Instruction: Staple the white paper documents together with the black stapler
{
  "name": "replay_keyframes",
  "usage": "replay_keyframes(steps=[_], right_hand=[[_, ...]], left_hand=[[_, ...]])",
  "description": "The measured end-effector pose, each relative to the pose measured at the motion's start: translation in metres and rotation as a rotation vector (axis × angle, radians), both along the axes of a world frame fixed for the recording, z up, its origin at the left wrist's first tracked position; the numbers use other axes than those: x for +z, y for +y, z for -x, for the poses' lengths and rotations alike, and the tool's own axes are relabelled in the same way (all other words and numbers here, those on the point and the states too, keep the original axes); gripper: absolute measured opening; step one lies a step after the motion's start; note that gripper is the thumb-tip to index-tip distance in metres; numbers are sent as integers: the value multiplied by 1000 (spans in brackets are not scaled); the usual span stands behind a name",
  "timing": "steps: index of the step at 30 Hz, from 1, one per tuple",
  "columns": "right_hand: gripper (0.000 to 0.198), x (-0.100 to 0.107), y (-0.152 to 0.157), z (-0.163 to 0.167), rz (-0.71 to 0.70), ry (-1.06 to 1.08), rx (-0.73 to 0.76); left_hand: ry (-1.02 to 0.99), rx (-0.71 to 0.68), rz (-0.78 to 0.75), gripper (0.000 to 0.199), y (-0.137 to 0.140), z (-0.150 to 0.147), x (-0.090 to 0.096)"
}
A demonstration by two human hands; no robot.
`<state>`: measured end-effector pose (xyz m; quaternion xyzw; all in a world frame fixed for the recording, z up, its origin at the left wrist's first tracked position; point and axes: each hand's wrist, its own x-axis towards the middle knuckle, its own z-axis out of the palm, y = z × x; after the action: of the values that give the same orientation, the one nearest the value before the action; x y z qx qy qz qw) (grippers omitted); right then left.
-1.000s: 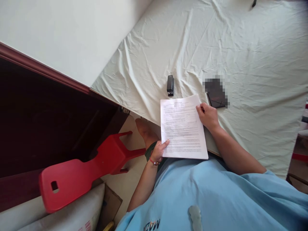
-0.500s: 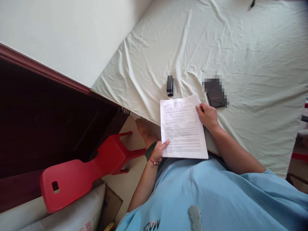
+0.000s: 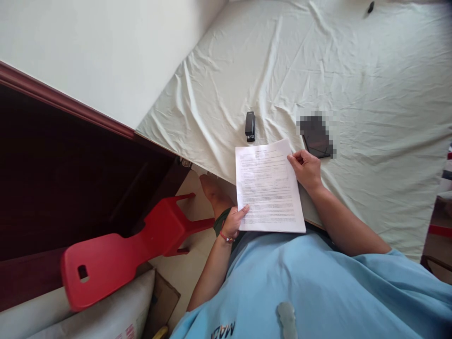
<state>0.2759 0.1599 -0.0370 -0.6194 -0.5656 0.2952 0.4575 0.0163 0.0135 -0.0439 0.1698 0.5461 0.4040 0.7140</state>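
I hold a stack of printed white papers [image 3: 268, 188] over the near edge of a bed. My left hand [image 3: 233, 221] grips the papers' lower left edge, thumb on top. My right hand [image 3: 306, 168] pinches the upper right edge with curled fingers. Just beyond the papers' top edge a small black stapler [image 3: 250, 125] lies on the pale sheet [image 3: 353, 70]. A dark flat object [image 3: 316, 136], partly blurred out, lies close to my right hand.
A red plastic stool [image 3: 123, 245] lies tipped on the floor at the left. A dark wooden frame [image 3: 63, 179] runs along the white wall. My bare foot [image 3: 215, 193] rests under the papers. A small dark item [image 3: 370, 6] sits at the bed's far edge.
The fingers of my right hand have curled a little more on the papers' edge. Otherwise the hands and papers stay in place.
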Motion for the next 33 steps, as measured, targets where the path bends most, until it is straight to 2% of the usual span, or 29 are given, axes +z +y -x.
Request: replay_keyframes(steps=[9, 15, 17, 21, 24, 29, 33], right_hand=[[19, 3, -3, 3, -54, -21, -19], [17, 17, -6, 4, -132, -138, -50], [20, 18, -6, 3, -96, -72, -17], [30, 15, -5, 1, 19, 169, 142], [33, 12, -4, 1, 37, 221, 196], [27, 11, -6, 3, -74, 173, 72], [18, 15, -10, 5, -122, 29, 34]], left_hand=[[37, -8, 8, 65, 1, -1, 4], [32, -14, 0, 64, 0, -1, 5], [27, -9, 3, 63, 0, 0, 5], [40, 9, 18, 64, -1, 1, 4], [55, 13, 19, 65, -1, 2, 5], [54, 17, 12, 65, 0, 1, 7], [41, 16, 12, 64, 0, 0, 8]])
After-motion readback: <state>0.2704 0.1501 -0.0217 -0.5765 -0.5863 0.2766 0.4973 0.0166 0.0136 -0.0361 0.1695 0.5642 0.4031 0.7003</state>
